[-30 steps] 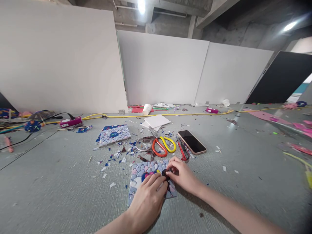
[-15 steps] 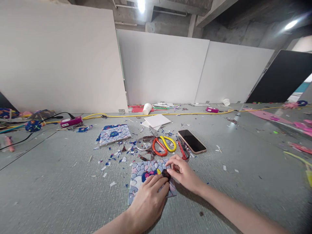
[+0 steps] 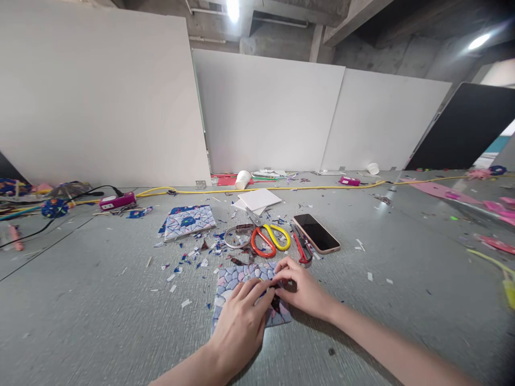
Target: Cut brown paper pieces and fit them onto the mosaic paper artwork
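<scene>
In front of me lies a square board [image 3: 231, 276] covered in a blue, grey and pink pebble pattern. My left hand [image 3: 244, 313] rests palm down over its middle, fingers stretched out toward a small dark patterned piece [image 3: 275, 303]. It hides the colourful patch at the board's centre. From the right, my right hand [image 3: 300, 287] pinches the dark piece between thumb and fingers at the board's right side. The fingertips of both hands almost meet there. Just beyond the board are scissors [image 3: 263, 241] with one red and one yellow handle.
A phone [image 3: 317, 233] and a red-handled tool [image 3: 301, 247] lie right of the scissors, a roll of tape [image 3: 237, 237] left. Patterned boards [image 3: 190, 221], white sheets [image 3: 259, 199] and many scraps are scattered about. A yellow cable [image 3: 281, 188] crosses behind, before white panels [image 3: 269, 112].
My left hand has shifted slightly, its fingers now covering the colourful patch. My right fingers have closed in on the dark piece, whose lower part shows more.
</scene>
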### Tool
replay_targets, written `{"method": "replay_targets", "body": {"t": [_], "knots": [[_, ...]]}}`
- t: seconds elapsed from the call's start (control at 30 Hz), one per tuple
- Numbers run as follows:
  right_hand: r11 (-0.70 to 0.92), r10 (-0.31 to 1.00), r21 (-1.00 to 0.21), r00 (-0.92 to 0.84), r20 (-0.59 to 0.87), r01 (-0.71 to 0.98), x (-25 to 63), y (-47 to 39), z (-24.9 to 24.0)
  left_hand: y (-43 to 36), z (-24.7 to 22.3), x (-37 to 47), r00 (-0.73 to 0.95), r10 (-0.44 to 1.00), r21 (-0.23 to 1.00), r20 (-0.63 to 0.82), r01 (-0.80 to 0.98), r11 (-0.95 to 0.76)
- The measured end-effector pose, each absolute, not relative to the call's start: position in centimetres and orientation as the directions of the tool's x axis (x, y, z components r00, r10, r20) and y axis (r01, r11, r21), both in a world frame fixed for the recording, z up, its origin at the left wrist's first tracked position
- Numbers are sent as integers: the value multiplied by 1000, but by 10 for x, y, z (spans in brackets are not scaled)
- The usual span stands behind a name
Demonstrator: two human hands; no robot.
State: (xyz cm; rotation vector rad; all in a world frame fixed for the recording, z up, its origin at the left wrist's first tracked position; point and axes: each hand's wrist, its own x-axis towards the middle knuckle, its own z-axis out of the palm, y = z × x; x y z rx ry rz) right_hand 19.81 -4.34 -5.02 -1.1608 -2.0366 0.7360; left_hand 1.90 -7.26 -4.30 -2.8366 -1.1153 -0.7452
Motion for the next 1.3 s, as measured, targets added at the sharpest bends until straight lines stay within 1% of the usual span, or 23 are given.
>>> {"method": "replay_targets", "body": {"t": [0.4,0.53,0.67,0.77,0.93,1.03,1.17,1.23,1.3], "knots": [[440,885,-747,-381,267,499,198,-43,-50,-73,-45,21,646,625,127,438,644,-754],[466,873,-740,-385,299,484,198,-45,-50,-74,-44,21,650,617,105,443,646,-756],[471,878,-750,-325,351,464,199,-47,-46,-74,-44,21,660,610,91,438,643,-761],[515,856,-707,-338,392,484,198,-49,-45,-74,-45,21,658,608,97,444,640,-763],[545,838,-642,-372,399,539,197,-47,-51,-74,-43,22,653,608,100,452,640,-762],[535,845,-639,-376,382,552,198,-45,-55,-75,-42,22,664,593,68,455,638,-767],[507,860,-661,-379,343,553,199,-44,-54,-77,-46,22,687,559,-13,465,637,-771],[497,865,-669,-376,332,553,199,-44,-53,-78,-49,22,697,552,-52,458,641,-766],[494,867,-671,-375,328,553,198,-45,-51,-78,-51,22,702,562,-66,437,648,-759]]}}
